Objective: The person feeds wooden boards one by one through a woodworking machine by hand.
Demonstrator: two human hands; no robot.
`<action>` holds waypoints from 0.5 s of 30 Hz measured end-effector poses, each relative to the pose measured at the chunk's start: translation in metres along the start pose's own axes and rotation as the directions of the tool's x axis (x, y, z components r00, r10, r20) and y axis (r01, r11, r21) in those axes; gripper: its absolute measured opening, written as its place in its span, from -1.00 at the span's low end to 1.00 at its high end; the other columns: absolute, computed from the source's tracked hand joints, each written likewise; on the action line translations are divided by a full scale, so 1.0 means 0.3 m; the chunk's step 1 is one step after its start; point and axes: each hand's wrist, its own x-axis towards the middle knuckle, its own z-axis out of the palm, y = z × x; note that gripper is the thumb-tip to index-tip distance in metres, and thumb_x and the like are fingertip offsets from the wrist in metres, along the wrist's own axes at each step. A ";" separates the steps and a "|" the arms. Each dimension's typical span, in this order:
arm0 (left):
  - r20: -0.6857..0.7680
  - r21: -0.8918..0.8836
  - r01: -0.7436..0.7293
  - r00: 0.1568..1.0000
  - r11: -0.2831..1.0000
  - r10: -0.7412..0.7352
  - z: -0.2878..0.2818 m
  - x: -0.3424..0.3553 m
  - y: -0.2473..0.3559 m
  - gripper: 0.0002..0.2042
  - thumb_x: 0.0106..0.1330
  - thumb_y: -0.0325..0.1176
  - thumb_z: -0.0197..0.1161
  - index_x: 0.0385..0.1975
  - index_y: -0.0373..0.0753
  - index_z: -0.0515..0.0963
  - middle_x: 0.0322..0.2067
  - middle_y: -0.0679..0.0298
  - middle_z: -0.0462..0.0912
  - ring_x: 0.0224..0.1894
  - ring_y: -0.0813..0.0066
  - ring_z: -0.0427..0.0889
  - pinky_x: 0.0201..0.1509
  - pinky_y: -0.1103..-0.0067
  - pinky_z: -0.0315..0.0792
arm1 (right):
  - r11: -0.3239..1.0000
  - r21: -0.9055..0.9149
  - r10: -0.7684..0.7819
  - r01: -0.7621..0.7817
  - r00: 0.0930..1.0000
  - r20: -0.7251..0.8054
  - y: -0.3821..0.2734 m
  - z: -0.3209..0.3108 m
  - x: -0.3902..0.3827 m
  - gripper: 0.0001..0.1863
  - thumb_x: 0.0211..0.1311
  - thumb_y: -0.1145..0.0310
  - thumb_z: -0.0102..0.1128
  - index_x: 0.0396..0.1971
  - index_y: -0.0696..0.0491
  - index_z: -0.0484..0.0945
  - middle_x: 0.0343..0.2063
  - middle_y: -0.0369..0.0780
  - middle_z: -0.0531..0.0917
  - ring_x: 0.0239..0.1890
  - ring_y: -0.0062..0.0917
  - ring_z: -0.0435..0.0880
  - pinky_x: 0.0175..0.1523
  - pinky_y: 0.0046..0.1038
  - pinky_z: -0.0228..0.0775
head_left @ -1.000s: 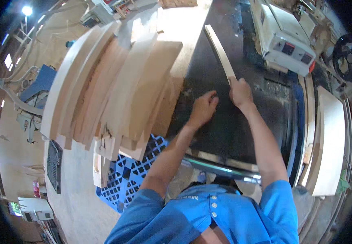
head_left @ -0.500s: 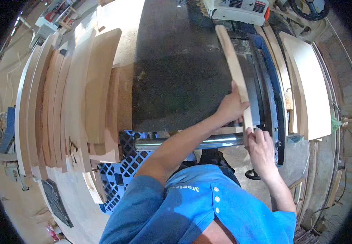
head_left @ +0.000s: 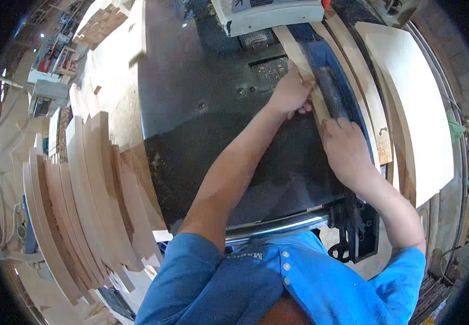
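We press the wood strip (head_left: 306, 76) flat on the dark machine table (head_left: 207, 124), left hand (head_left: 290, 95) and right hand (head_left: 344, 149) each in closed grip on it.

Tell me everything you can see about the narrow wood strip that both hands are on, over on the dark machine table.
The wood strip is a long, narrow, pale piece of bare wood, slightly curved in this fisheye view. It lies on the dark machine table, running away from the person toward the white machine housing, alongside a blue fence on its right. The left hand presses on its middle; the right hand covers its near end, which is hidden. Its far end goes under the housing.
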 end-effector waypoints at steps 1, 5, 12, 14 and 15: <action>0.000 0.006 -0.001 1.000 1.000 0.001 -0.013 0.035 0.009 -0.63 0.27 -0.39 0.05 -0.01 -0.35 0.11 -0.60 0.23 0.50 -0.70 0.50 0.51 -0.75 0.61 0.37 | 1.000 -0.001 -0.003 0.003 1.000 0.003 0.016 0.009 0.039 -0.88 -0.08 0.44 0.05 -0.54 0.12 0.55 -0.42 -0.25 0.48 -0.24 -0.44 0.42 -0.19 -0.46 0.28; -0.099 -0.042 -0.078 0.992 0.996 0.073 -0.119 0.144 -0.025 -0.62 0.24 -0.32 0.10 -0.01 -0.36 0.24 -0.57 0.16 0.53 -0.67 0.33 0.53 -0.65 0.52 0.43 | 0.981 0.192 0.053 -0.029 0.991 -0.125 0.060 0.058 0.200 -0.86 -0.02 0.47 -0.03 -0.50 0.12 0.53 -0.40 -0.17 0.49 -0.25 -0.34 0.49 -0.17 -0.32 0.36; -0.661 0.694 0.300 0.624 0.654 0.415 -0.611 -0.115 -0.091 -0.48 0.08 -0.10 0.25 -0.02 -0.28 0.40 0.02 -0.05 0.39 0.11 0.00 0.34 0.08 0.27 0.31 | 0.998 0.013 0.060 -0.059 0.993 -0.106 0.123 0.039 0.354 -0.52 -0.05 0.41 0.20 -0.05 0.15 0.41 -0.27 -0.14 0.44 -0.13 -0.29 0.41 -0.10 -0.28 0.30; -0.811 0.586 0.655 0.475 0.478 0.343 -0.819 -0.214 -0.232 -0.35 0.04 0.00 0.25 0.09 -0.25 0.32 0.17 -0.03 0.25 0.22 0.00 0.23 0.15 0.27 0.25 | 0.999 0.026 0.034 -0.031 0.990 -0.135 0.088 0.006 0.346 -0.49 -0.07 0.39 0.24 -0.02 0.14 0.40 -0.24 -0.15 0.43 -0.12 -0.29 0.40 -0.10 -0.28 0.29; -0.856 0.490 0.814 0.381 0.312 0.349 -0.893 -0.268 -0.298 -0.29 0.03 0.05 0.24 0.15 -0.21 0.26 0.19 -0.03 0.23 0.22 -0.01 0.22 0.17 0.25 0.23 | 0.996 0.087 0.009 0.000 0.995 -0.102 0.053 -0.009 0.344 -0.46 -0.08 0.35 0.26 -0.01 0.11 0.39 -0.22 -0.16 0.43 -0.09 -0.29 0.39 -0.05 -0.26 0.29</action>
